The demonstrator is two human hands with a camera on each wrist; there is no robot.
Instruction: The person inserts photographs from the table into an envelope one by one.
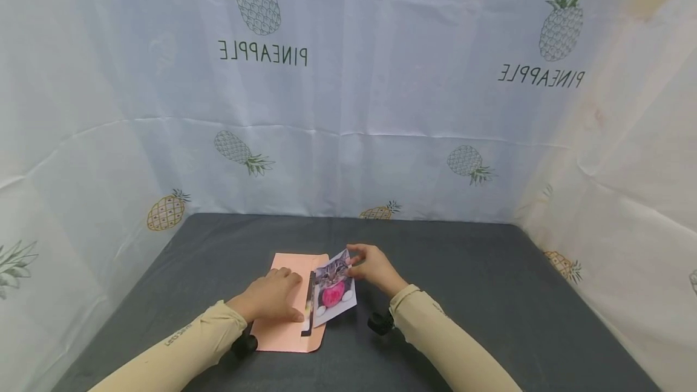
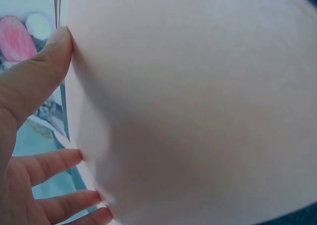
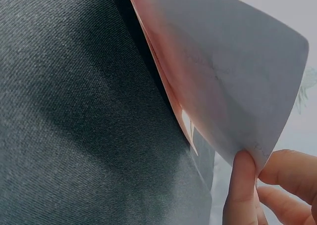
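Note:
A salmon-pink paper folder or envelope [image 1: 280, 336] lies flat on the dark tabletop. My left hand [image 1: 272, 298] rests on it with fingers spread; in the left wrist view the thumb [image 2: 47, 69] and fingertips touch its pale surface. A picture card [image 1: 340, 307] of a kitten with a pink ball leans up over the folder's right side. My right hand [image 1: 376, 268] pinches the card's upper right part. The right wrist view shows the card's whitish back [image 3: 237, 81], held between thumb and fingers. Beside the card, a dark-edged strip [image 1: 310, 304] shows on the folder; what it belongs to is unclear.
A dark cloth [image 1: 463, 295] covers the table. White curtains [image 1: 348, 89] printed with pineapples stand behind and at both sides. Black wrist devices sit under the left wrist [image 1: 244, 345] and right wrist [image 1: 380, 323].

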